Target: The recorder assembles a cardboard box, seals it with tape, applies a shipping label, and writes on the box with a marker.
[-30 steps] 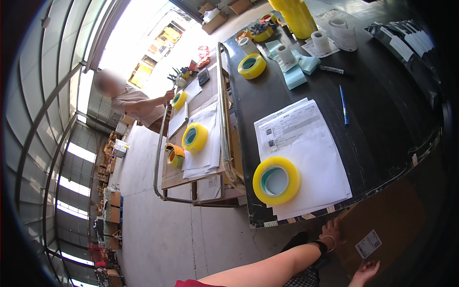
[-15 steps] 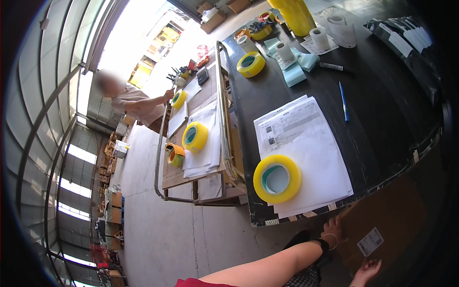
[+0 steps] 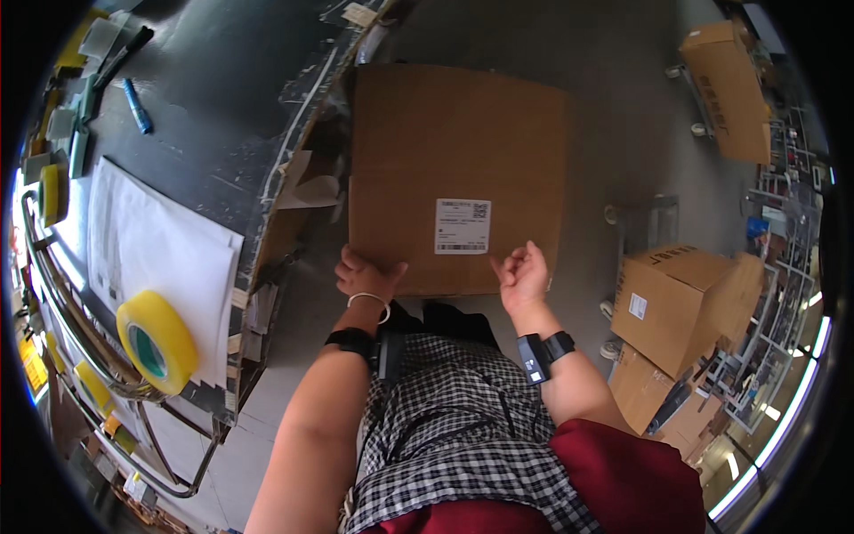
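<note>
A large brown cardboard box [image 3: 459,147] lies before me, with a white printed label [image 3: 463,226] on its top face towards the near edge. My left hand [image 3: 369,276] is at the near left corner of this box, thumb stretched away from the fingers. It seems to touch the cardboard without wrapping round it. Over the near right part of the box is my right hand [image 3: 523,274], palm turned up, fingers apart and half bent, nothing in them. Its fingertips are close to the label's lower right corner; whether they touch the box I cannot tell.
Left stands a black table [image 3: 222,116] bearing paper sheets [image 3: 165,236], a yellow tape roll [image 3: 157,342] and a blue pen [image 3: 137,106]. A metal-framed cart [image 3: 147,392] stands beside it. To the right are stacked cartons [image 3: 663,307] and another carton [image 3: 725,89] on wheels.
My view has swung right and down, bringing the box from the lower right to the middle. Both hands remain at the box; the right hand's fingers are more bent.
</note>
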{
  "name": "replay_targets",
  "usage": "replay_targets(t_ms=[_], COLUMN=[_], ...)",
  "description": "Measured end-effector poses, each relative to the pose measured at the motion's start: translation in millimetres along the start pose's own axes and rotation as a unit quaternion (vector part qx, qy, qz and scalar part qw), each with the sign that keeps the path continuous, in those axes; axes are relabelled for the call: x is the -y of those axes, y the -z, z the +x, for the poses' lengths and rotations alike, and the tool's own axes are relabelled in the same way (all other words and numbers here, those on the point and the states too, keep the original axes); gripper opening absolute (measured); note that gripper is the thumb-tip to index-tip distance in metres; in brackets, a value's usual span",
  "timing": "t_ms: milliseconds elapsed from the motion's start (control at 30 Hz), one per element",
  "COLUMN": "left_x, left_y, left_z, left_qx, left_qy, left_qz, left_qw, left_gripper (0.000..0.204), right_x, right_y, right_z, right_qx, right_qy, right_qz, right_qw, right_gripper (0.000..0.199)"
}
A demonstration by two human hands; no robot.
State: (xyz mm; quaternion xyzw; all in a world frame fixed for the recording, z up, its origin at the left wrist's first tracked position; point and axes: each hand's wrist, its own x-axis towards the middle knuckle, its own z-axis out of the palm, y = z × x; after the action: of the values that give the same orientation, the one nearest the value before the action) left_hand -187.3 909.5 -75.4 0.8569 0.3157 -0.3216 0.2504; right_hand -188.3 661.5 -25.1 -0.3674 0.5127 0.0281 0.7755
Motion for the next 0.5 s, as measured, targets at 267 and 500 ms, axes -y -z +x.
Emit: replay_targets(t_ms=[267, 500], left_x=[-11.4, -9.8], left_y=[-4.4, -2.3], left_z=[-11.1, -11.3], left_qx=[0.005, 0.002], left_qy=[0.027, 0.026], left_qz=[-0.030, -0.030], left_qw=[0.999, 0.999], left_gripper=[0.119, 0.117], right_x=[10.3, 9.9], right_y=[8.4, 2.0], right_z=[-0.2, 1.1], right_qx=[0.047, 0.084], right_qy=[0.003, 0.002], right_qz=[0.011, -0.028], right_qw=[0.999, 0.996], right_gripper=[0.034, 0.035])
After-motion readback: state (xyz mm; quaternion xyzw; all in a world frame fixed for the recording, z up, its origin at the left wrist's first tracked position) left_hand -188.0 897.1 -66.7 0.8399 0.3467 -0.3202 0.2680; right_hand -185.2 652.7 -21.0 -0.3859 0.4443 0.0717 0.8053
